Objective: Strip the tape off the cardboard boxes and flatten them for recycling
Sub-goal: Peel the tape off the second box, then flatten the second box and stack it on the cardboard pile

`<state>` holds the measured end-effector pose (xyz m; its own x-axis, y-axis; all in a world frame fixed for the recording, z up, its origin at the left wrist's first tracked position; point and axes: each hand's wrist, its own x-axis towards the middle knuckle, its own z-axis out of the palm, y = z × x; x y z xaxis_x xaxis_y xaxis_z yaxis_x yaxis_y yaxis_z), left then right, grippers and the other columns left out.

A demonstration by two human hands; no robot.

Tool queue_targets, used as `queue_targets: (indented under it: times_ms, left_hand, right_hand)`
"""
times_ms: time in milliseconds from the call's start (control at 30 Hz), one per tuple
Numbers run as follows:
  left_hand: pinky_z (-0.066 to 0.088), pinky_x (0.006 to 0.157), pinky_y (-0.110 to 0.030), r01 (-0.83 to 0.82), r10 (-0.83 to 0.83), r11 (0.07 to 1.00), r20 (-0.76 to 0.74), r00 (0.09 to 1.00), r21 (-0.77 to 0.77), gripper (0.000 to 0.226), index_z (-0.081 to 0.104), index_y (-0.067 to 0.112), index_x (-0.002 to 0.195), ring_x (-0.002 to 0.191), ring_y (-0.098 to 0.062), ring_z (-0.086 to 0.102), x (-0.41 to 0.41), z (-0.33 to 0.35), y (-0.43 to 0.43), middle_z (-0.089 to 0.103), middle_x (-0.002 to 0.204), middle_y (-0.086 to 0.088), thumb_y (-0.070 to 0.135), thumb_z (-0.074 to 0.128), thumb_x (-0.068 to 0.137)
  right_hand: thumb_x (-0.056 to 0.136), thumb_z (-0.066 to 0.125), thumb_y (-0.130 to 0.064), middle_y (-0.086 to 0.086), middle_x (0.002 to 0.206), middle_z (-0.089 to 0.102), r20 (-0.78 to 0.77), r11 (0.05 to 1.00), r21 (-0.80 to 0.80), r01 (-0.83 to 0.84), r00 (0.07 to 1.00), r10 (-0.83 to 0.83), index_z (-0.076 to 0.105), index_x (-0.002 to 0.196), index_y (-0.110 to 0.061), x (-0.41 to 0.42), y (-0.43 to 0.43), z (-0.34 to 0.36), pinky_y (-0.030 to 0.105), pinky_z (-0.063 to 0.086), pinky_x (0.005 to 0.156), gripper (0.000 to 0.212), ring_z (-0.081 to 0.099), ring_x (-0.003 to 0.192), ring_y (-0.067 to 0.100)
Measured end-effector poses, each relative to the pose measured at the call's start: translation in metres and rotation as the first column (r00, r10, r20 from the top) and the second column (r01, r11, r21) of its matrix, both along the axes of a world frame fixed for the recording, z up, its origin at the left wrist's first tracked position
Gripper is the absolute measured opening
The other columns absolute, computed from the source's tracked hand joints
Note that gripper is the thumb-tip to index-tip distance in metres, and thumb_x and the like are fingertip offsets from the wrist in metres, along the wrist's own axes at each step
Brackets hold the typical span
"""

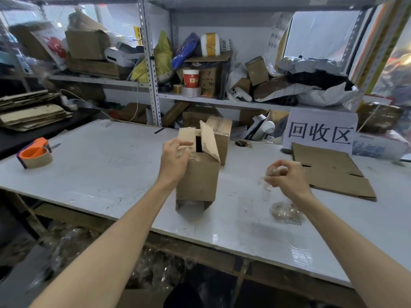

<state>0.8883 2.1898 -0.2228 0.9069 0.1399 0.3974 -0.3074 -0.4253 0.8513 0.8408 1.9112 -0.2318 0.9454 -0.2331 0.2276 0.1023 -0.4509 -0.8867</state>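
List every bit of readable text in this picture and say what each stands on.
"回收区": white sign standing at the back of the table.
"2022": white item beside the yellow tape roll on the shelf.
Too blurred or small to read: the logo on the red cup, the handwriting on the brown box, the posted sheet, the blue print on the white box.
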Motion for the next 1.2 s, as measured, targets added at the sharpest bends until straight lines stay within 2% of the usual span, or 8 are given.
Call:
queue_targets:
  times_ms: [67, 167, 433, 733, 867, 967, 1067, 1200]
  left_hand:
    - [0.032, 0.092, -0.013, -0.010, 0.010, 1.000, -0.020, 1.000, -0.003, 0.018, 0.067, 0.023, 0.111, 0.115, -0.004, 0.039, 0.000, -0.001, 0.001, 0.041, 0.130, 0.000, 0.023, 0.053, 0.100]
    - [0.032, 0.097, -0.020, 0.012, -0.012, 1.000, -0.040, 0.999, 0.013, 0.019, 0.065, 0.027, 0.114, 0.116, -0.008, 0.040, -0.003, -0.007, -0.011, 0.037, 0.129, 0.001, 0.034, 0.056, 0.099]
    - [0.029, 0.097, -0.016, 0.101, -0.100, 0.994, -0.025, 0.995, 0.045, 0.018, 0.067, 0.023, 0.110, 0.119, -0.008, 0.038, -0.008, -0.011, -0.028, 0.038, 0.125, 0.000, 0.033, 0.061, 0.096]
    - [0.028, 0.080, 0.004, 0.118, -0.116, 0.991, -0.035, 0.993, 0.065, 0.024, 0.068, 0.022, 0.114, 0.119, -0.009, 0.039, -0.008, -0.012, -0.034, 0.038, 0.126, -0.001, 0.036, 0.062, 0.095]
    - [0.031, 0.083, -0.003, 0.138, -0.134, 0.988, -0.058, 0.989, 0.066, 0.033, 0.067, 0.022, 0.117, 0.119, -0.011, 0.042, -0.010, -0.012, -0.035, 0.041, 0.127, -0.003, 0.041, 0.068, 0.090]
    - [0.034, 0.076, -0.003, 0.165, -0.158, 0.984, -0.091, 0.983, 0.068, 0.050, 0.063, 0.021, 0.121, 0.115, -0.011, 0.043, -0.013, -0.013, -0.034, 0.040, 0.123, 0.001, 0.043, 0.078, 0.078]
    - [0.039, 0.090, -0.017, 0.222, -0.208, 0.964, -0.106, 0.972, 0.144, 0.075, 0.059, 0.021, 0.127, 0.115, -0.013, 0.044, -0.017, -0.012, -0.031, 0.044, 0.123, 0.000, 0.047, 0.086, 0.063]
    - [0.050, 0.100, -0.035, 0.257, -0.241, 0.919, -0.090, 0.966, 0.300, 0.079, 0.055, 0.019, 0.131, 0.121, -0.018, 0.050, -0.018, -0.007, -0.023, 0.052, 0.128, -0.006, 0.030, 0.092, 0.063]
  right_hand:
    - [0.075, 0.073, 0.009, 0.012, 0.076, 0.068, 0.101, 0.972, -0.167, 0.164, 0.984, -0.149, 0.069, 0.081, -0.005, -0.003, -0.016, -0.006, 0.017, 0.050, 0.056, 0.016, 0.064, 0.065, 0.016]
    - [0.083, 0.055, 0.017, 0.015, 0.087, 0.058, 0.270, 0.872, -0.377, 0.311, 0.938, -0.218, 0.069, 0.089, 0.001, -0.005, -0.024, -0.017, 0.032, 0.053, 0.064, 0.022, 0.059, 0.071, 0.026]
    - [0.066, 0.071, 0.016, 0.018, 0.079, 0.056, 0.163, 0.419, -0.886, 0.199, 0.979, -0.120, 0.069, 0.091, 0.001, -0.026, -0.037, -0.068, 0.034, 0.042, 0.051, 0.029, 0.054, 0.072, 0.034]
    - [0.097, 0.039, -0.015, 0.014, 0.097, 0.056, -0.152, 0.600, -0.792, -0.113, 0.988, -0.015, 0.054, 0.096, -0.003, -0.020, -0.034, -0.071, 0.035, 0.043, 0.076, 0.018, 0.052, 0.091, 0.029]
    - [0.097, 0.033, -0.028, 0.014, 0.095, 0.060, -0.216, 0.593, -0.803, -0.063, 0.958, -0.191, 0.049, 0.086, -0.012, -0.019, -0.019, -0.057, 0.033, 0.035, 0.068, 0.025, 0.048, 0.091, 0.029]
    - [0.097, 0.036, -0.032, 0.015, 0.108, 0.060, -0.101, 0.592, -0.805, 0.042, 0.973, -0.207, 0.062, 0.099, -0.005, -0.011, -0.002, -0.036, 0.038, 0.039, 0.084, 0.038, 0.047, 0.104, 0.032]
    - [0.094, 0.051, -0.037, 0.013, 0.116, 0.061, 0.004, 0.922, -0.384, 0.047, 0.999, -0.049, 0.058, 0.122, -0.003, -0.001, 0.030, -0.009, 0.042, 0.049, 0.090, 0.045, 0.058, 0.102, 0.026]
    - [0.085, 0.063, -0.050, 0.012, 0.123, 0.056, -0.113, 0.997, -0.056, -0.044, 0.993, 0.038, 0.040, 0.138, -0.009, 0.014, 0.071, 0.019, 0.048, 0.053, 0.088, 0.071, 0.058, 0.108, 0.029]
